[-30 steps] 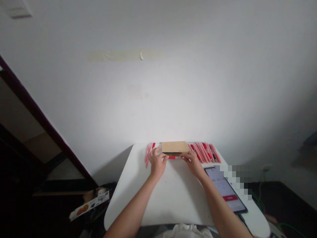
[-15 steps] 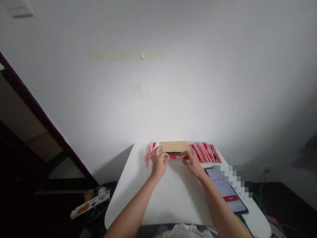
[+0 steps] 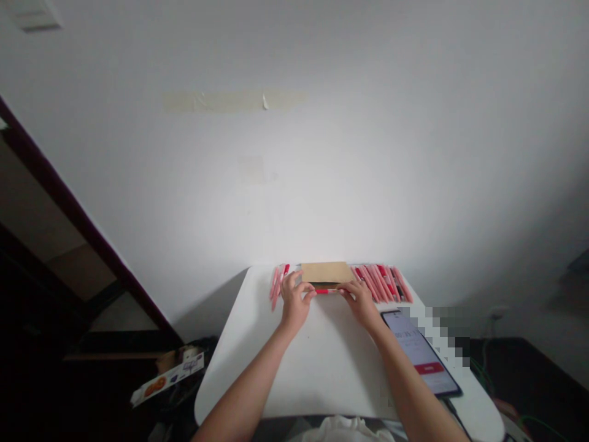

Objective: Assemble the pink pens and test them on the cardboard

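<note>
A red-and-white pen point(image 3: 321, 291) lies level between my two hands, just in front of a brown cardboard box point(image 3: 326, 272). My left hand point(image 3: 294, 301) pinches its left end between thumb and fingertips. At the other end, the fingers of my right hand point(image 3: 358, 299) close on the pen and hide its tip. A few pink and red pens point(image 3: 275, 288) lie left of my left hand. Many more pink and red pens point(image 3: 384, 283) are laid side by side, slanted, beyond my right hand.
The white table point(image 3: 322, 368) stands against a pale wall point(image 3: 294, 184). A phone point(image 3: 421, 353) with a lit timer-like screen lies at the right, with a cable near its lower end. A printed white carton point(image 3: 168, 379) is below the table's left side.
My right hand has shifted slightly, its fingertips rising a little. The dark red piece that showed at its fingers is now mostly hidden. My left hand stays nearly still.
</note>
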{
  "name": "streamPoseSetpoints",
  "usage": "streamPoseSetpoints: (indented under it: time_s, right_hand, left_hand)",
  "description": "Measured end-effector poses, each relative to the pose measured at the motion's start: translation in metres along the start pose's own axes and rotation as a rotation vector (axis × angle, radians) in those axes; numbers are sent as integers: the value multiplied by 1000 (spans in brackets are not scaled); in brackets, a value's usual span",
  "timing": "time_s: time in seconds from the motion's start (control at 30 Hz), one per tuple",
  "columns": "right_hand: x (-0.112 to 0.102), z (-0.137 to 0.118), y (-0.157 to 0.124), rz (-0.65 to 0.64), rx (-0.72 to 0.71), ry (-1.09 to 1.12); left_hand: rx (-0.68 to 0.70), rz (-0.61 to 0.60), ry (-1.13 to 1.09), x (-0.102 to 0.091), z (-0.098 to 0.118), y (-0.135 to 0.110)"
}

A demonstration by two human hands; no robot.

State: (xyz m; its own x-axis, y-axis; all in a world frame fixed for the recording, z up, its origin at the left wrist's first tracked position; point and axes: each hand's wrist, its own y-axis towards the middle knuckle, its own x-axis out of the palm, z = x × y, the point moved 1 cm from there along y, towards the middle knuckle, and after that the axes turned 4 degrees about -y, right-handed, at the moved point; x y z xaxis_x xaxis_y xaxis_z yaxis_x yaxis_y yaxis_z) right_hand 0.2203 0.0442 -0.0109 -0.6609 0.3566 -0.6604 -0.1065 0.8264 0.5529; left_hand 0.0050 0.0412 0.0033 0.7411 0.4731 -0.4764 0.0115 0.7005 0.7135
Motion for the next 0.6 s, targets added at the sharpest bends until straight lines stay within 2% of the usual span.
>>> streamPoseSetpoints:
  time_s: [0.13, 0.37, 0.6]
  right_hand:
    - [0, 0, 0, -5, 21, -14]
    - [5, 2, -3, 36, 41, 135]
    - [2, 2, 0, 10, 4, 38]
  left_hand:
    - [4, 1, -3, -1, 2, 0]
    - [-12, 12, -36, -1, -2, 1]
    - [-3, 12, -51, -1, -2, 2]
